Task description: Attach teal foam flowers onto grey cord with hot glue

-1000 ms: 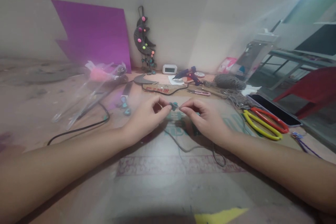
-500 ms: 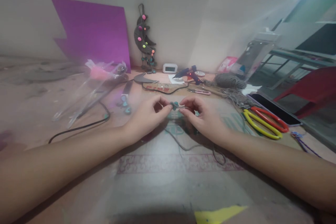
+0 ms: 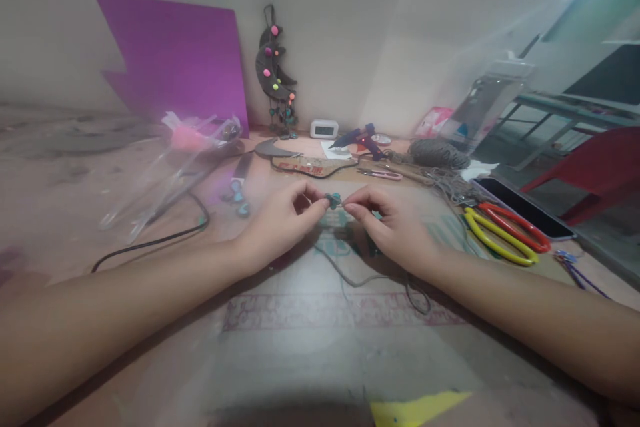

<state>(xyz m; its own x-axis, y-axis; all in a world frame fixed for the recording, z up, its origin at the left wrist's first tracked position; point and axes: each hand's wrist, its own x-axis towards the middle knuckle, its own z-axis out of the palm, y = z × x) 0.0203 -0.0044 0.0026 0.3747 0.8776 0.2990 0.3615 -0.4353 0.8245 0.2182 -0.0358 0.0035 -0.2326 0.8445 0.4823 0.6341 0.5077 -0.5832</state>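
Between finger and thumb, my left hand [image 3: 295,215] pinches a small teal bead [image 3: 333,200] with grey cord around it. My right hand [image 3: 384,215] is closed in a pinch on the thin grey cord just right of the bead. Both hands are held over the middle of the table, their fingertips a short gap apart. A length of grey cord [image 3: 357,284] trails below them across the clear table cover and loops under my right wrist. More teal beads [image 3: 239,199] lie left of my left hand.
Behind the hands are a glue gun [image 3: 364,141], pink thread snips [image 3: 383,175], a white digital clock [image 3: 324,129] and a grey yarn ball [image 3: 439,154]. Red-and-yellow-handled pliers [image 3: 505,235] and a phone [image 3: 523,208] lie right. A moon ornament [image 3: 270,68] hangs on the wall.
My right fingers opened slightly on the cord half a second ago and are pinched together again beside the bead. My left hand has kept its hold and place.
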